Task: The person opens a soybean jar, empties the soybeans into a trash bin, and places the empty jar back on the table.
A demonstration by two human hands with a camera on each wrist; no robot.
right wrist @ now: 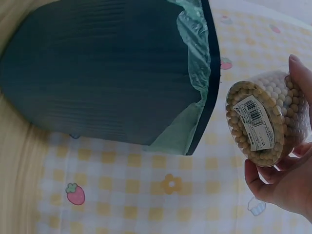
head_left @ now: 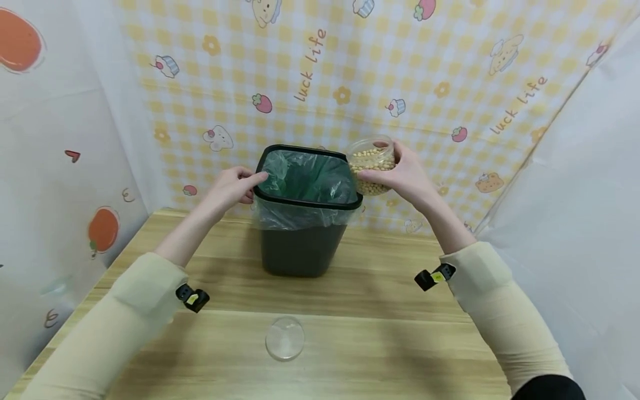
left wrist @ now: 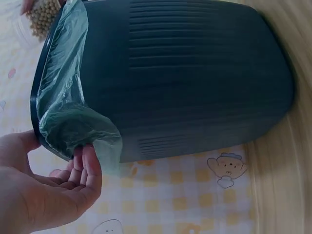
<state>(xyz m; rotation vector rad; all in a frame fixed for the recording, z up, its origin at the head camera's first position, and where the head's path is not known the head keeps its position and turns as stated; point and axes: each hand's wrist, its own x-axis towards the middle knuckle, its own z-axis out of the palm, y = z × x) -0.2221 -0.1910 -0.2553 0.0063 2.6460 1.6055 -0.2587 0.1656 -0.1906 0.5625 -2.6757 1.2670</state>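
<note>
A dark trash bin point(head_left: 300, 250) stands on the table, lined with a thin clear-greenish bag point(head_left: 280, 216) folded over its black rim. My left hand point(head_left: 235, 186) holds the bin's left rim, thumb on top and fingers curled beneath at the bag; in the left wrist view the fingertips point(left wrist: 87, 156) touch the bag's loose fold. My right hand point(head_left: 407, 172) grips a clear lidless jar point(head_left: 372, 166) of small round beige beans, tilted slightly toward the bin at its right rim. A barcode label point(right wrist: 256, 122) shows on the jar's bottom in the right wrist view.
A clear round lid point(head_left: 285, 339) lies on the wooden table point(head_left: 390, 350) in front of the bin. Behind the bin hangs a yellow checked cloth point(head_left: 300, 116). White sheets point(head_left: 565, 222) close off both sides.
</note>
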